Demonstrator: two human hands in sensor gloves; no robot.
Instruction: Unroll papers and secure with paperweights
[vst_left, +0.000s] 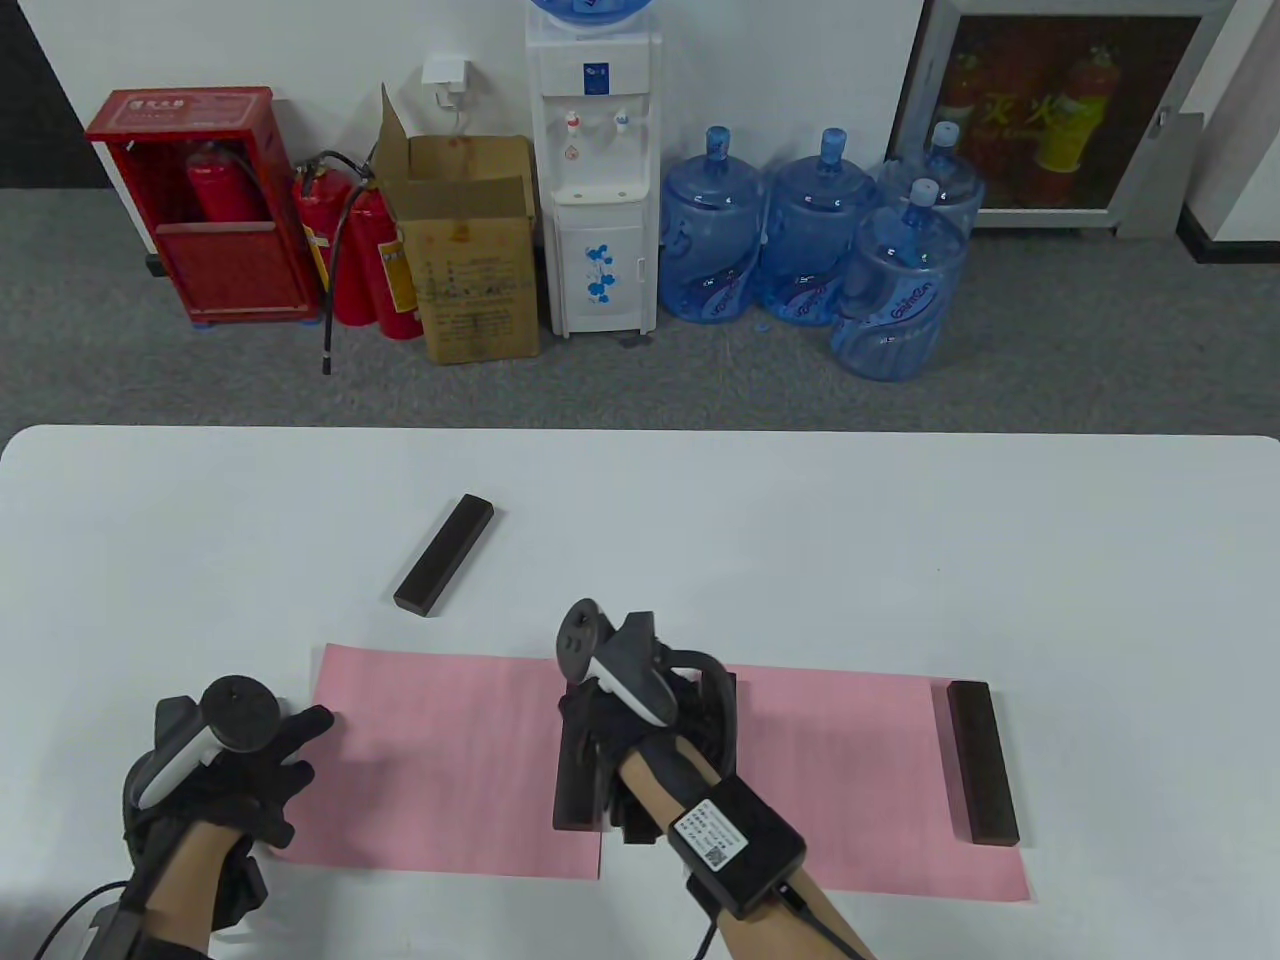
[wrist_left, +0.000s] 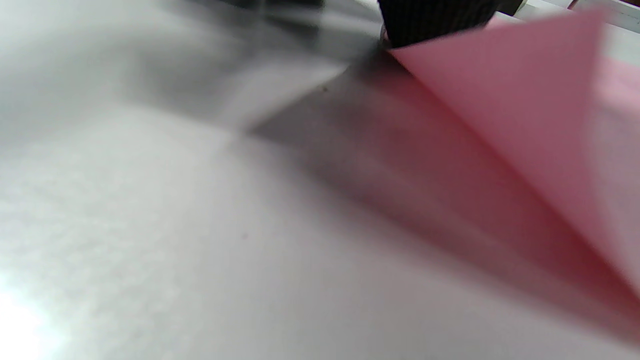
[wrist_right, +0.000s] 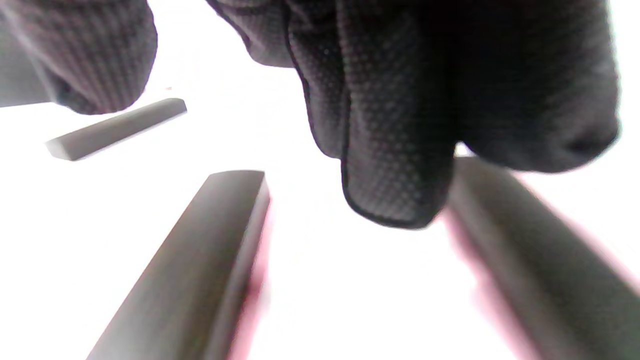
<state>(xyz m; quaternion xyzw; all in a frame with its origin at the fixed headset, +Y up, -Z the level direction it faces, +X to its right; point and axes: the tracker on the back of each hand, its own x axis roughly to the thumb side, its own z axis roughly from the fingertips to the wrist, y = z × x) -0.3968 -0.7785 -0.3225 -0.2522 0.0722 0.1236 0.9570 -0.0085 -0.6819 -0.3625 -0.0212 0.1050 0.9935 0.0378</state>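
Two pink papers lie flat side by side near the table's front, the left one (vst_left: 440, 770) and the right one (vst_left: 860, 790). My left hand (vst_left: 300, 760) presses its spread fingers on the left paper's left edge; in the left wrist view that paper's corner (wrist_left: 525, 100) lifts beside a fingertip (wrist_left: 435, 20). My right hand (vst_left: 640, 720) hovers where the papers meet, its fingers (wrist_right: 395, 165) hanging between two dark paperweights, one (vst_left: 575, 790) (wrist_right: 200, 265) on the left paper's right edge and one (vst_left: 728, 690) (wrist_right: 525, 250) mostly hidden under the hand. It grips nothing I can see.
Another dark paperweight (vst_left: 982, 762) lies on the right paper's right end. A spare paperweight (vst_left: 443, 553) (wrist_right: 115, 127) lies on the bare white table (vst_left: 800, 540) behind the left paper. Beyond the table's far edge stand a water dispenser, bottles, a box and fire extinguishers.
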